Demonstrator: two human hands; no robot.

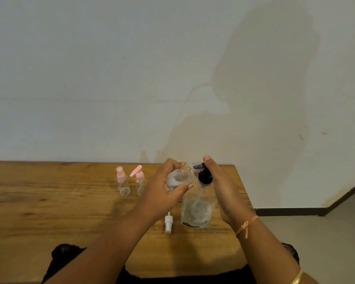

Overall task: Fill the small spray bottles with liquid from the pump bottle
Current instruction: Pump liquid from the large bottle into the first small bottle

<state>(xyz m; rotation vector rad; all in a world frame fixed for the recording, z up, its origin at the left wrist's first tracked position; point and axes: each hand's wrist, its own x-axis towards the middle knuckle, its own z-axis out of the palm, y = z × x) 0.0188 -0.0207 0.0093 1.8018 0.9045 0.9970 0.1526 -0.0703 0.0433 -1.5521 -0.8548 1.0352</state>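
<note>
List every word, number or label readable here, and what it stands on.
Nothing can be read.
Black barcode-like print beside the head of the pump bottle: too blurred.
Faint marks on the small bottle in the left hand: too small.

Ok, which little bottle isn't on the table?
The clear one gripped in the left hand, up by the pump bottle. The two pink-topped bottles stand on the table.
</note>
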